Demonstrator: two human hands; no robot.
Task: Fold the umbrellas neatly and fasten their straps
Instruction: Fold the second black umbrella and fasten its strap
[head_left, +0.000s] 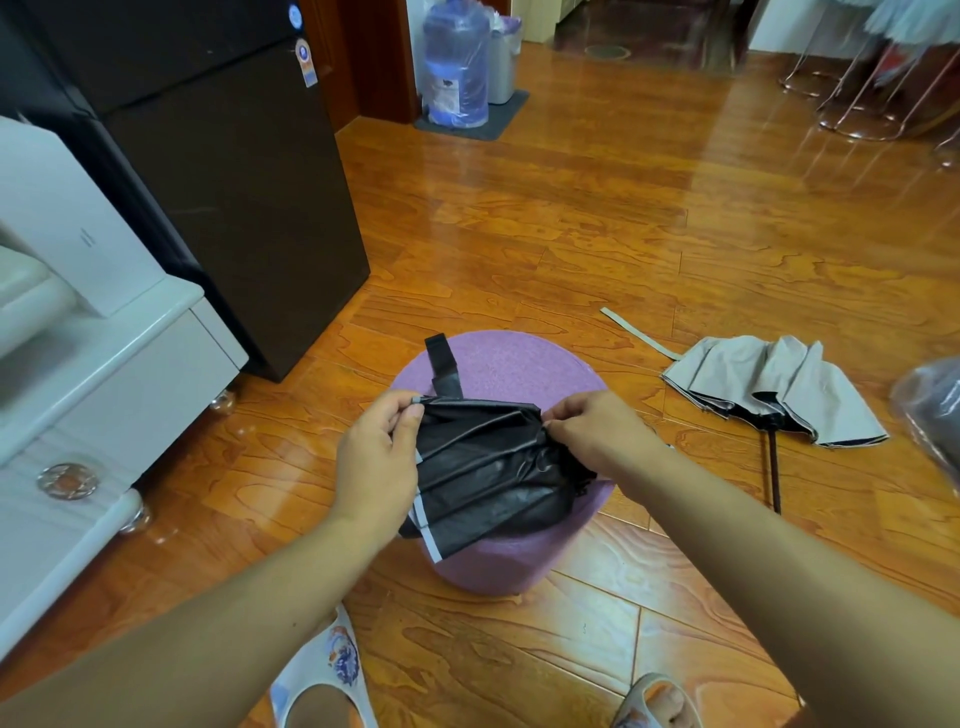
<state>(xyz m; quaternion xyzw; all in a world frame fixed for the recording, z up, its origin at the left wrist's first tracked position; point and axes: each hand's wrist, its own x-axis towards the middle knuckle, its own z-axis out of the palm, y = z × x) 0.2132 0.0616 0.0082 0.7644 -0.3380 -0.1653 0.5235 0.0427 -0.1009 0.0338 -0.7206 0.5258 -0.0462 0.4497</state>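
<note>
Over the purple stool (511, 364) the person holds the black umbrella (488, 467), its canopy gathered into loose pleats, likely so the stool supports the bundle while the folds are straightened. The left hand (376, 457) pinches the canopy's edge at a rib tip; the right hand (592, 436) pinches the bunched fabric at the opposite end. The strap (443, 364) lies unfastened across the stool's top. Right of the stool, a grey umbrella (769, 387) sprawls half-collapsed on the floor (571, 234), its own strap (641, 335) loose
</note>
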